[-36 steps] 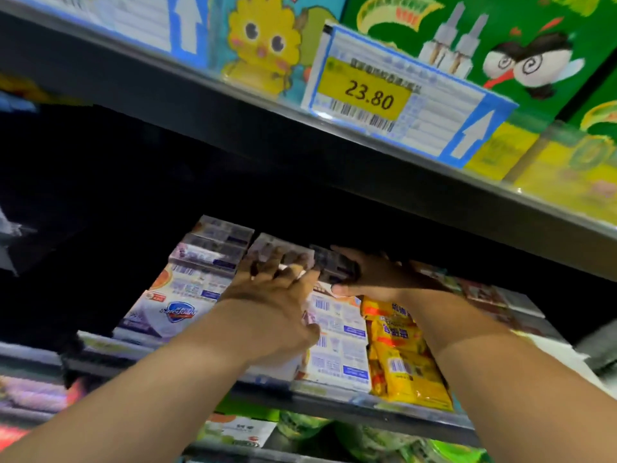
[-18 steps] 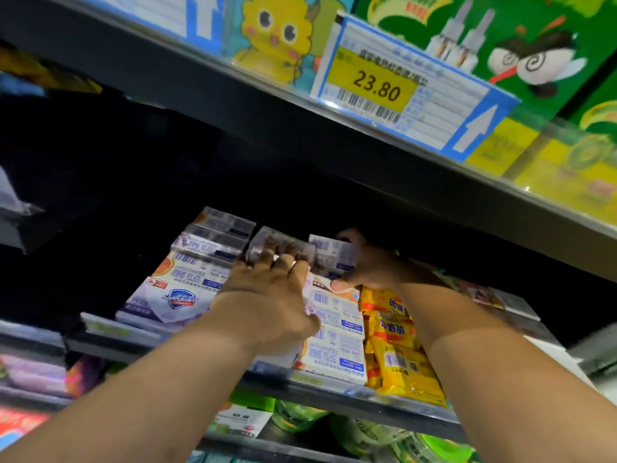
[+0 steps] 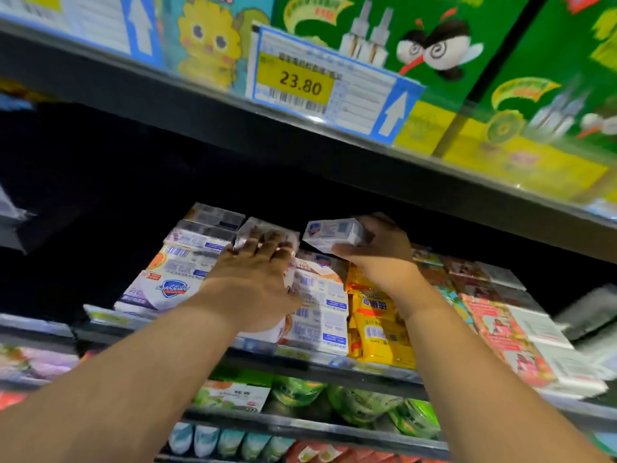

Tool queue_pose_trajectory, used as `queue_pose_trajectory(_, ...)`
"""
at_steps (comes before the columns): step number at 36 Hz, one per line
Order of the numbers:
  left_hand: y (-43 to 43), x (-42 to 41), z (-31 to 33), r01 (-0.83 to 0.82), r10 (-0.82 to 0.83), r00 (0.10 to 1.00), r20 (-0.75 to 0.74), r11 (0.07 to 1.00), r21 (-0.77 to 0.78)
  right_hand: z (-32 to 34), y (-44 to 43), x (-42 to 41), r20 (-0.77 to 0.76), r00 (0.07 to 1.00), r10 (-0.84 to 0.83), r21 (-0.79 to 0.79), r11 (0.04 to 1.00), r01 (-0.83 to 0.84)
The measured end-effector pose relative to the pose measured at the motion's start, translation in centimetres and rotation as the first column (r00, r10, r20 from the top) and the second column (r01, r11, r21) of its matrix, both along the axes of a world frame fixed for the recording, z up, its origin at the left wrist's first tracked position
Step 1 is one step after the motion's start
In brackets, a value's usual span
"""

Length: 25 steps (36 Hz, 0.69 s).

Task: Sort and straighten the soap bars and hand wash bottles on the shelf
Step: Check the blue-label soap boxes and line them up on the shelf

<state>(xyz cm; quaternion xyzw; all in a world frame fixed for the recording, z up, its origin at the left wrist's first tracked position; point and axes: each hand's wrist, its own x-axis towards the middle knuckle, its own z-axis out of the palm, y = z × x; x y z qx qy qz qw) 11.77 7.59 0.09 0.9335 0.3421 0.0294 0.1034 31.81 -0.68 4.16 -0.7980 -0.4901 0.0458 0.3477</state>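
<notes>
This is a shop aisle: a price label [image 3: 329, 83] reading 23.80, with a barcode and an arrow, is clipped to the edge of the upper shelf [image 3: 200, 125], under rows of green product boxes [image 3: 434, 78]. The middle shelf [image 3: 300, 357] carries boxed soap bars [image 3: 173, 282] in stacked rows, with yellow packets [image 3: 380, 325] to their right. More packaged goods [image 3: 364, 406] fill the lower shelf [image 3: 334, 431].

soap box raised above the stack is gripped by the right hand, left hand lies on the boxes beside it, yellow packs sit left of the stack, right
No: the head view shows the yellow packs right of the stacked soap boxes, not left. The right hand does grip the raised soap box, and the left hand lies on the boxes beside it.
</notes>
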Motion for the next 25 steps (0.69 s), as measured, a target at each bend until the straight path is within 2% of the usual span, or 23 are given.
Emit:
queue_pose_trajectory(3, 0.2, 0.1, 0.0, 0.004, -0.005, 1.000, -0.030, 1.000, -0.012, 0.1, -3.4, -1.0, -0.278, 0.961, -0.007, 0.120, 0.992, 0.042)
queue_pose_trajectory(6, 0.1, 0.1, 0.1, 0.008, -0.008, 1.000, -0.023, 1.000, -0.001, 0.8, -6.2, -2.4, -0.453, 0.890, -0.047, 0.124, 0.986, 0.115)
queue_pose_trajectory(12, -0.5, -0.2, 1.1, 0.037, -0.037, 0.999, -0.027, 0.999, -0.007, 1.0, -9.9, -5.3, -0.555, 0.820, 0.143, 0.295, 0.955, 0.033)
queue_pose_trajectory(15, -0.6, -0.5, 1.6, 0.044, -0.047, 0.994, -0.097, 0.999, -0.031, 0.5, -11.4, -6.9, -0.604, 0.784, 0.144, 0.293, 0.955, 0.050)
queue_pose_trajectory(19, 0.2, -0.4, 1.7, 0.080, -0.076, 0.980, -0.182, 0.997, 0.010, 0.6, -12.8, -9.0, -0.666, 0.740, 0.099, 0.249, 0.964, 0.096)
queue_pose_trajectory(21, 1.0, -0.4, 1.5, 0.039, -0.048, 0.996, -0.072, 0.992, -0.124, 0.7, -13.1, -9.6, -0.720, 0.686, 0.102, 0.251, 0.960, 0.121)
queue_pose_trajectory(22, 1.3, -0.6, 1.7, 0.017, -0.004, 0.999, 0.051, 0.968, -0.252, 0.8, -13.2, -10.0, -0.743, 0.663, 0.094, 0.250, 0.957, 0.145)
queue_pose_trajectory(24, 0.9, -1.3, 3.1, 0.079, 0.086, 0.936, 0.341, 0.893, -0.443, 1.0, -13.3, -10.5, -0.779, 0.624, 0.065, 0.240, 0.950, 0.200)
queue_pose_trajectory(25, 0.7, -1.7, 3.9, 0.134, 0.100, 0.889, 0.447, 0.877, -0.462, 0.8, -13.2, -10.8, -0.794, 0.606, 0.054, 0.237, 0.944, 0.227)
